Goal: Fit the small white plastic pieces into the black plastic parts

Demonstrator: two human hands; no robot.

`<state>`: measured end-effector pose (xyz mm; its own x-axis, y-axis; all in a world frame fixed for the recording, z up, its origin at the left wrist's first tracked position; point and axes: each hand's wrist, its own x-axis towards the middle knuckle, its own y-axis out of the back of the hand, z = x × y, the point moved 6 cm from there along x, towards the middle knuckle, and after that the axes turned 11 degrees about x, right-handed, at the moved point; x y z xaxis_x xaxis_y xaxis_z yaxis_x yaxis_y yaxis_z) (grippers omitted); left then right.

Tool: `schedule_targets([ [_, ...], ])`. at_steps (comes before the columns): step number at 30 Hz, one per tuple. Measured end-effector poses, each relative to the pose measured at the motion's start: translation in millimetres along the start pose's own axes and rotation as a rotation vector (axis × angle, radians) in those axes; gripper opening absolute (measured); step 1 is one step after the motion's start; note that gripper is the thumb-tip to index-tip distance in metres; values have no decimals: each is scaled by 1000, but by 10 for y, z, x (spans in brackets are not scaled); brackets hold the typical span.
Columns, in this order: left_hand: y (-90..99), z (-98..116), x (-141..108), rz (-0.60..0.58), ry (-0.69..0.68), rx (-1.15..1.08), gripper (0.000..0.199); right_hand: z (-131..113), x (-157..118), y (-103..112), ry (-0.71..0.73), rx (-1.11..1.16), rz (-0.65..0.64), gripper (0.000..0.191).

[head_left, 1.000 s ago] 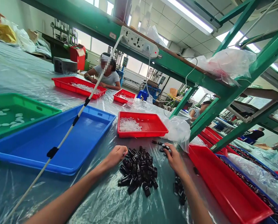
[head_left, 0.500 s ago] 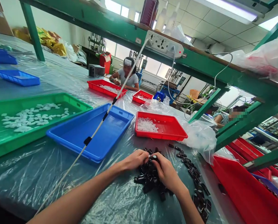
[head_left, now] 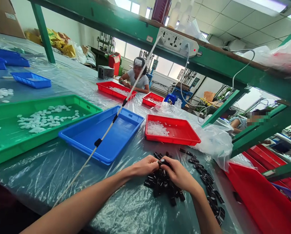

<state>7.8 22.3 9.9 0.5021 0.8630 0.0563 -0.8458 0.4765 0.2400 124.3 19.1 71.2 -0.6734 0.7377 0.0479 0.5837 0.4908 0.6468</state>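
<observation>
My left hand (head_left: 147, 165) and my right hand (head_left: 179, 173) meet above a pile of small glossy black plastic pieces (head_left: 163, 184). Both hands are closed in a pinch around one small black plastic piece (head_left: 164, 162), mostly covered by my fingers. What exactly this piece is cannot be made out. To the right of my right hand, more black pieces (head_left: 205, 175) lie in a curved row on the plastic-covered table (head_left: 116, 198).
Beyond my hands stand a blue tray (head_left: 103, 130), a red tray (head_left: 181, 130) and a green tray (head_left: 8, 143); the red and green ones hold white pieces. A cord (head_left: 86, 159) slants down from a power strip (head_left: 178, 42) on the green frame. Two people sit farther back.
The whole view has shifted slightly, with the scene sliding to the right. My hands stay together over the pile, and the fingers of my right hand have changed position slightly on the piece.
</observation>
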Motion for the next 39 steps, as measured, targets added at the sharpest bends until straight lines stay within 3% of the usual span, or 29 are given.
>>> schedule_targets([
  [5, -11, -34, 9, -27, 10, -97, 21, 28, 25, 2, 1, 44, -1, 14],
  [16, -64, -60, -5, -76, 4, 131, 28, 157, -87, -68, -4, 29, -4, 13],
  [21, -15, -5, -2, -12, -8, 222, 27, 172, -68, -91, 22, -21, 46, 13],
  [29, 40, 15, 15, 51, 9, -10, 34, 44, -51, -63, 64, 36, 105, 15],
  [39, 77, 10, -4, 54, -49, 257, 25, 101, -49, -119, 59, -17, 78, 12],
])
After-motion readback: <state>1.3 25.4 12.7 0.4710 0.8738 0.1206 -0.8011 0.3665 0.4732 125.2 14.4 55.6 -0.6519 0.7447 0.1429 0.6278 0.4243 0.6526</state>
